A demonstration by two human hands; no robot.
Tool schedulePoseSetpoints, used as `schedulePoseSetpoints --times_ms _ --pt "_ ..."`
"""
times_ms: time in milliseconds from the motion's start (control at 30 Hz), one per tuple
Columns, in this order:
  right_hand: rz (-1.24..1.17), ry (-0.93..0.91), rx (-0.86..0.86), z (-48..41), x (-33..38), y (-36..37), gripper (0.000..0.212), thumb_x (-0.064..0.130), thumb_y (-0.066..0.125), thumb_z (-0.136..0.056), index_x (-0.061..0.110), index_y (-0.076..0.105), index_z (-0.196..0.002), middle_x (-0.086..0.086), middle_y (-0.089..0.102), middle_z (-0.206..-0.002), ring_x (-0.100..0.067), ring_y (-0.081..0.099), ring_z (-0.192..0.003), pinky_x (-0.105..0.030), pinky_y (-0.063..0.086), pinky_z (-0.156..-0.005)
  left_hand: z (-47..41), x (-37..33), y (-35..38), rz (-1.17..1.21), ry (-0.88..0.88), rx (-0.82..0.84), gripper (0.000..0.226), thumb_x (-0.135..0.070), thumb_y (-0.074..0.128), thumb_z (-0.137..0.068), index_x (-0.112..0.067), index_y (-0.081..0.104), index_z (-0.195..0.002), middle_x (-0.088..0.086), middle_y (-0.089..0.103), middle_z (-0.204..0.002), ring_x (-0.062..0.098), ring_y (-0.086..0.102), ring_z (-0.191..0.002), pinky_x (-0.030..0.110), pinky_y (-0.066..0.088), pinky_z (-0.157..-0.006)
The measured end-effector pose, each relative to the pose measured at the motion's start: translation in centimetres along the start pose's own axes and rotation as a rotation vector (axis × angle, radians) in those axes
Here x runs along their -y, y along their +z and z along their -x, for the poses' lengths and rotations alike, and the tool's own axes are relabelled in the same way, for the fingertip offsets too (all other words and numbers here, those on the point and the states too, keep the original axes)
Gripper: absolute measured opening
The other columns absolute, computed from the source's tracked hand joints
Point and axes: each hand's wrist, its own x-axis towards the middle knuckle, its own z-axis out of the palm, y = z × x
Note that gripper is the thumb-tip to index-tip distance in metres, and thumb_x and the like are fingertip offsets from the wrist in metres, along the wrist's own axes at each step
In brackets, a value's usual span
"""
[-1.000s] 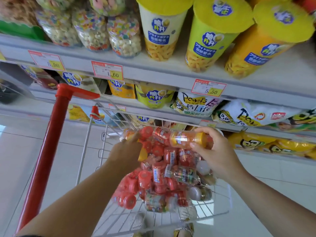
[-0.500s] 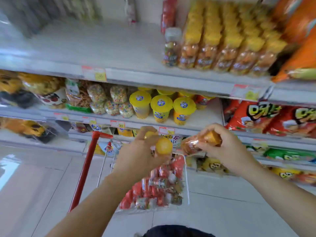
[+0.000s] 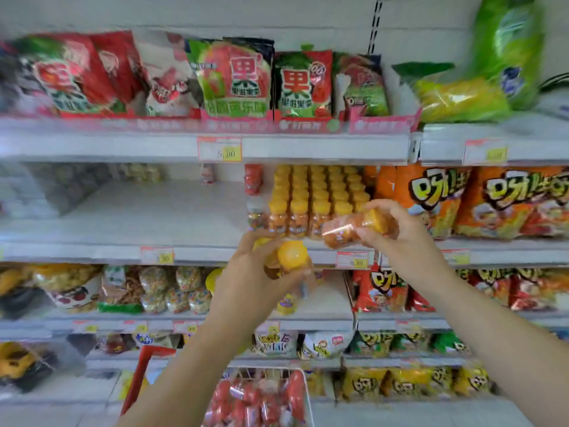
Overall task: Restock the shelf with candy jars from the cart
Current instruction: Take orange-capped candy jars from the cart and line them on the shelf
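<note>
Both hands are rising away from the cart [image 3: 261, 396] far below the shelved jar block [image 3: 317, 198], the left hand [image 3: 246, 288] curling round a yellow-lidded jar [image 3: 292, 257] just under the block, the right hand [image 3: 397, 238] gripping a tilted jar [image 3: 348, 231] at its front, so shelving is getting near.

**Bright flat store light, loads of smear at the edges**

Light is bright and even everywhere, no glare. The only shade is a soft dim band under each shelf [image 3: 92, 255] lip.

Sharpest bit is right at the fingers. The yellow-lid jar [image 3: 292, 256] in the left hand [image 3: 255, 282] and the tilted jar [image 3: 348, 231] in the right hand [image 3: 400, 238] are only slightly soft.

Away from the fingertips it goes mushy. The red bags [image 3: 61, 72] far up-left are smeared and the green bag [image 3: 505, 57] up-right is streaked. Shelf lines bow out there too.
</note>
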Motion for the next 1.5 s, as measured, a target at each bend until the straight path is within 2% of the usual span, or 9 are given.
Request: schedulePoseSetpoints --times_ms 100,333,500,600,667,800,933,1233,1500 --pt "-0.001 -0.001 -0.074 -2.4 -0.2 0.9 0.039 0.020 0.069 -0.091 0.036 0.058 -0.125 0.010 0.061 -0.117 0.000 0.060 -0.097 -0.013 0.049 -0.075 -1.4 0.1 -0.9 0.005 -0.007 -0.017 0.062 -0.083 0.061 -0.054 -0.047 0.068 -0.104 -0.028 0.042 -0.126 0.001 0.065 -0.076 0.039 0.057 -0.074" --pt "-0.282 0.192 -0.250 -8.6 -3.7 3.5 0.056 0.032 0.077 -0.080 0.044 0.053 -0.129 0.013 0.058 -0.126 -0.018 0.059 -0.116 -0.048 0.053 -0.096 -3.0 1.1 -3.3 -0.015 -0.012 0.009 0.038 -0.068 0.075 -0.064 -0.055 0.061 -0.097 -0.035 0.040 -0.121 -0.003 0.062 -0.070 0.037 0.057 -0.073" --pt "-0.336 0.178 -0.313 -11.4 -4.6 5.2 0.042 0.024 0.075 -0.081 0.039 0.062 -0.118 0.011 0.068 -0.114 -0.015 0.064 -0.109 -0.044 0.051 -0.098 -3.7 2.0 -4.0 -0.054 -0.030 0.023 0.041 -0.070 0.073 -0.065 -0.054 0.061 -0.101 -0.033 0.039 -0.123 -0.006 0.062 -0.073 0.035 0.058 -0.071" --pt "-0.282 0.133 -0.339 -12.5 -4.1 6.0 0.026 0.018 0.070 -0.089 0.030 0.064 -0.111 0.011 0.069 -0.103 -0.014 0.065 -0.104 -0.030 0.049 -0.087 -4.5 2.1 -4.1 -0.057 -0.038 0.006 0.041 -0.068 0.074 -0.066 -0.054 0.061 -0.102 -0.028 0.040 -0.126 -0.006 0.062 -0.072 0.035 0.059 -0.069" --pt "-0.195 0.115 -0.324 -13.2 -4.2 6.3 0.023 0.021 0.069 -0.091 0.025 0.063 -0.113 0.011 0.068 -0.103 -0.014 0.064 -0.103 -0.029 0.048 -0.084 -4.8 1.9 -4.0 -0.053 -0.047 -0.003 0.040 -0.067 0.074 -0.067 -0.054 0.060 -0.102 -0.028 0.040 -0.126 -0.006 0.063 -0.071 0.033 0.059 -0.068" --pt "-0.038 0.074 -0.189 -14.2 -4.5 6.8 0.033 0.027 0.068 -0.091 0.024 0.061 -0.123 0.005 0.067 -0.117 -0.015 0.062 -0.111 -0.045 0.050 -0.100 -5.2 2.0 -3.7 -0.051 -0.057 -0.002 0.042 -0.069 0.074 -0.065 -0.055 0.059 -0.102 -0.030 0.040 -0.126 -0.005 0.063 -0.071 0.033 0.059 -0.068" --pt "0.050 0.014 -0.098 -14.6 -4.6 7.0 0.042 0.023 0.066 -0.093 0.023 0.055 -0.134 0.004 0.061 -0.130 -0.016 0.055 -0.121 -0.040 0.044 -0.105 -5.9 2.0 -3.4 -0.043 -0.073 -0.001 0.040 -0.069 0.074 -0.065 -0.058 0.056 -0.099 -0.030 0.040 -0.127 -0.005 0.064 -0.072 0.034 0.060 -0.069" --pt "0.122 0.051 0.012 -14.6 -5.4 6.2 0.067 0.029 0.077 -0.084 0.027 0.041 -0.140 0.014 0.054 -0.117 -0.007 0.049 -0.106 -0.027 0.038 -0.090 -6.8 1.5 -2.7 -0.066 -0.057 0.003 0.044 -0.070 0.074 -0.066 -0.054 0.060 -0.104 -0.030 0.039 -0.128 -0.004 0.063 -0.071 0.035 0.058 -0.075" --pt "0.128 -0.013 -0.011 -15.5 -5.0 8.9 0.052 0.037 0.081 -0.076 0.028 0.058 -0.122 0.012 0.065 -0.113 -0.010 0.060 -0.104 -0.031 0.048 -0.090 -6.9 2.1 -3.0 -0.052 -0.065 0.013 0.046 -0.070 0.073 -0.066 -0.052 0.063 -0.107 -0.029 0.039 -0.127 -0.002 0.063 -0.070 0.034 0.058 -0.074"
